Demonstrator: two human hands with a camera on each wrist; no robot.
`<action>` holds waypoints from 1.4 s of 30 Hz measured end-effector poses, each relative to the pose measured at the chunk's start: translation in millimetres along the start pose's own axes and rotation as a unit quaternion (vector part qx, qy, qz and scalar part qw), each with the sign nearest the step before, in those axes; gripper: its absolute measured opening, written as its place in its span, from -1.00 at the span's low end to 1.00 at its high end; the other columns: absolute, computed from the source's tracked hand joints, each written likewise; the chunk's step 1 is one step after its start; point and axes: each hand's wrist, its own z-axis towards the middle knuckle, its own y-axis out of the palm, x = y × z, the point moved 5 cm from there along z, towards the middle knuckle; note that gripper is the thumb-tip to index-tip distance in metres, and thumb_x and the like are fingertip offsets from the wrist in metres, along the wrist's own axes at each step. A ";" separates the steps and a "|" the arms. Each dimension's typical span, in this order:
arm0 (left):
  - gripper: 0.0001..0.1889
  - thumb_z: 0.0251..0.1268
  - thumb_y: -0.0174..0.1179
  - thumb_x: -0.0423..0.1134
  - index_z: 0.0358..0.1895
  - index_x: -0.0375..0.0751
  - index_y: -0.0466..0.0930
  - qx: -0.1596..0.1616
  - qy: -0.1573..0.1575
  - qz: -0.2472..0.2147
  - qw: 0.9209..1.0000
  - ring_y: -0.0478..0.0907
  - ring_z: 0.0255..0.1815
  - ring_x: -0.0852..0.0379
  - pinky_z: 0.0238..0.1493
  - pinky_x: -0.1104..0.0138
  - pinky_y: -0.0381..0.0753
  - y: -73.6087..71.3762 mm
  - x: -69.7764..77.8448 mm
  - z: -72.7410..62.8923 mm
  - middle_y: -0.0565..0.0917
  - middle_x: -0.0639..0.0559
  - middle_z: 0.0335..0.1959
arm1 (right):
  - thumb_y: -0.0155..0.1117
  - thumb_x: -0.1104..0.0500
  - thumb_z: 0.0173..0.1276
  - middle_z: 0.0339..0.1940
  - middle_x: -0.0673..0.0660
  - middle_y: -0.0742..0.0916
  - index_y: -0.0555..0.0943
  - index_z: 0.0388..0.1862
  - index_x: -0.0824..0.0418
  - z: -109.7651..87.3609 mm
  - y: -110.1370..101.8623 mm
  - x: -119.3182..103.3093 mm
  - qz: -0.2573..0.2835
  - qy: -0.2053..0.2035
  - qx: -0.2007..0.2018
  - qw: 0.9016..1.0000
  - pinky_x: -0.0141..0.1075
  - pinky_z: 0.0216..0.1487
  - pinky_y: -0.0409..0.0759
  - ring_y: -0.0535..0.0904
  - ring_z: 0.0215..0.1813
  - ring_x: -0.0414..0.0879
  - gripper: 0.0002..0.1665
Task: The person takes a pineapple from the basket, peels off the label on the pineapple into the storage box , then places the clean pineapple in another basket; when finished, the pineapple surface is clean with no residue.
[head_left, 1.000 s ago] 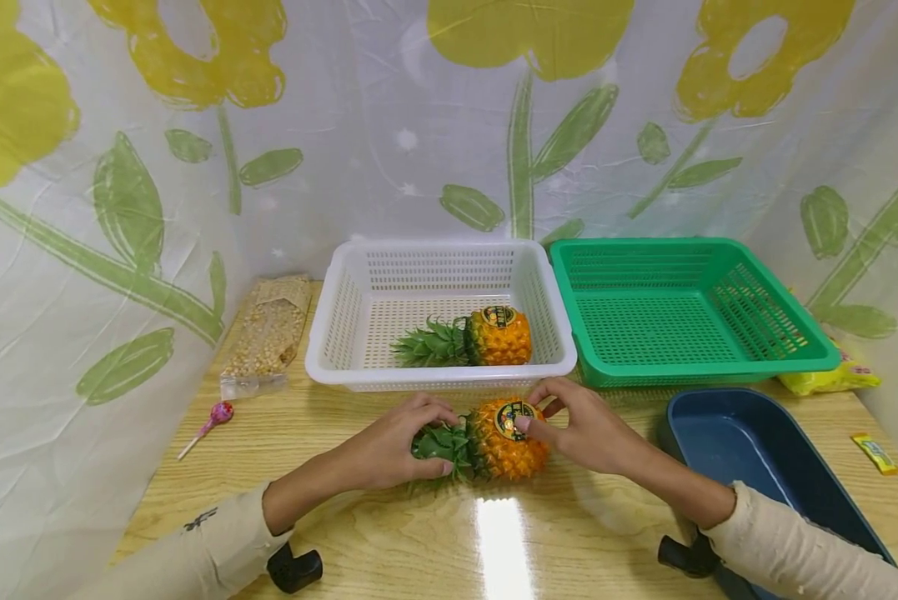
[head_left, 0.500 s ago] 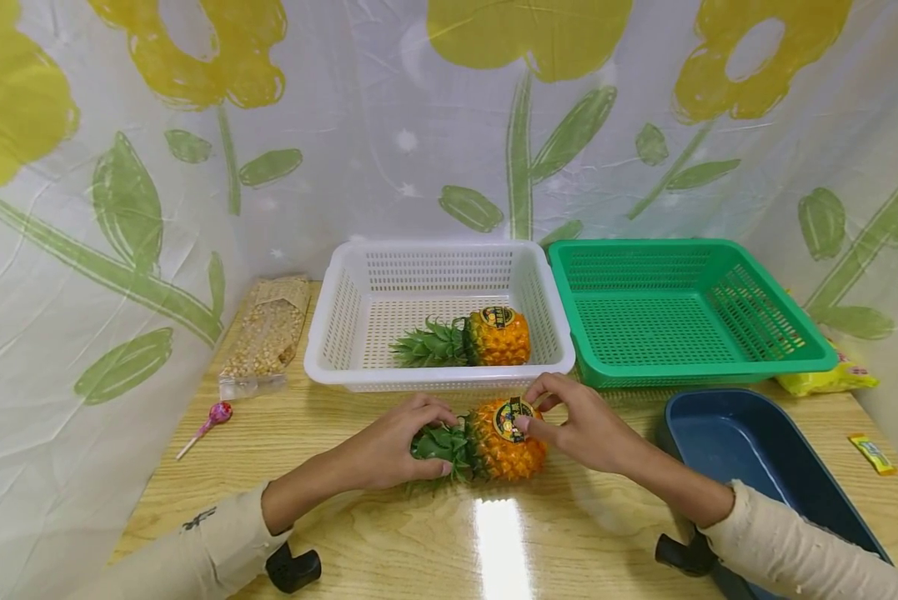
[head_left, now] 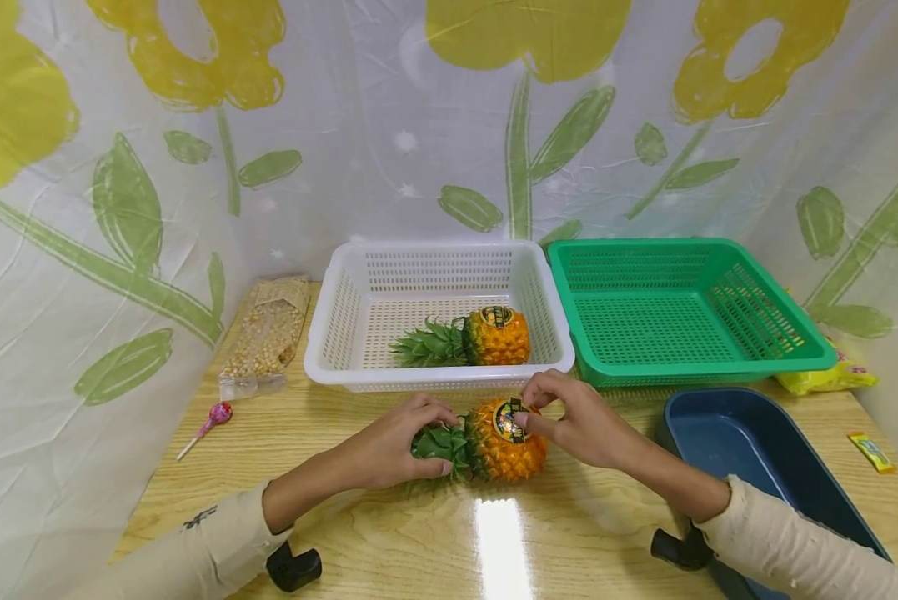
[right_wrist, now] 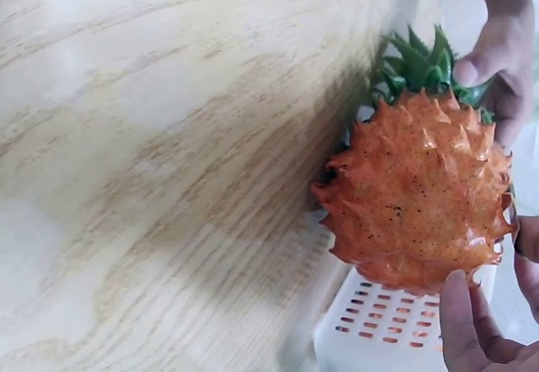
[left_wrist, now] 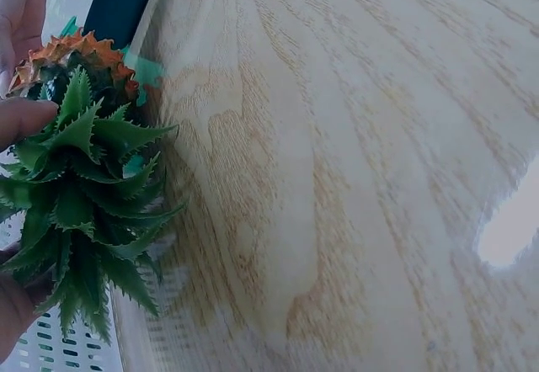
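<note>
A small orange pineapple (head_left: 512,458) lies on its side on the wooden table, its green crown to the left. My left hand (head_left: 392,442) grips the crown; in the left wrist view the thumb and fingers sit on either side of the leaves (left_wrist: 76,204). A round black and gold label (head_left: 507,419) faces up on the fruit. My right hand (head_left: 584,425) pinches this label's right edge between thumb and curled fingers. In the right wrist view one fingertip (right_wrist: 456,288) touches the fruit's base, while the label itself is mostly hidden.
Behind the hands, a white basket (head_left: 441,377) holds another labelled pineapple (head_left: 499,337). A green basket (head_left: 707,367) adjoins it, with a dark blue tub (head_left: 741,450) in front. A grain bag (head_left: 264,333) and lollipop (head_left: 219,412) lie left; a yellow packet (head_left: 872,452) lies right.
My right hand has shifted slightly left and up, and the label's right edge looks raised. My left hand and the pineapple stay nearly still.
</note>
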 end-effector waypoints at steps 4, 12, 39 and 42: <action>-0.47 0.25 0.37 0.01 0.25 -0.08 0.53 0.002 0.000 0.002 1.000 0.49 0.24 0.00 0.27 -0.02 0.51 0.5 -1.6 0.4 0.45 -0.03 0.29 | 0.41 0.24 0.34 -0.22 -0.05 0.66 0.57 -0.29 0.02 1.5 -0.3 -1.9 -0.002 -0.004 -0.003 1.000 -0.04 -0.10 0.59 0.56 -0.11 -0.09 -0.83; -0.46 0.26 0.38 0.01 0.25 -0.10 0.53 0.000 -0.002 -0.005 1.000 0.49 0.22 0.01 0.25 -0.03 0.52 1.2 -2.0 1.0 0.46 -0.02 0.26 | 0.39 0.21 0.36 -0.22 -0.07 0.70 0.58 -0.30 0.02 2.4 -1.8 -1.9 0.002 0.005 -0.016 1.000 -0.17 -0.20 0.60 0.62 -0.08 -0.08 -0.86; -0.47 0.25 0.38 -0.03 0.25 -0.11 0.53 0.000 -0.001 -0.002 1.000 0.48 0.24 -0.01 0.25 -0.03 0.51 0.6 -1.4 0.8 0.47 -0.03 0.27 | 0.36 0.21 0.39 -0.24 -0.06 0.72 0.59 -0.29 0.03 1.8 -4.9 -9.1 0.000 -0.006 -0.013 1.000 -0.27 -0.33 0.59 0.64 -0.11 -0.10 -0.89; -0.47 0.25 0.38 -0.03 0.25 -0.11 0.52 0.001 0.000 0.002 1.000 0.50 0.22 0.01 0.24 -0.01 0.53 0.1 -1.0 1.1 0.47 -0.03 0.26 | 0.35 0.22 0.40 -0.24 -0.01 0.73 0.60 -0.27 0.09 2.0 -7.5 -11.2 0.017 -0.014 -0.011 1.000 -0.29 -0.41 0.59 0.66 -0.13 -0.08 -0.92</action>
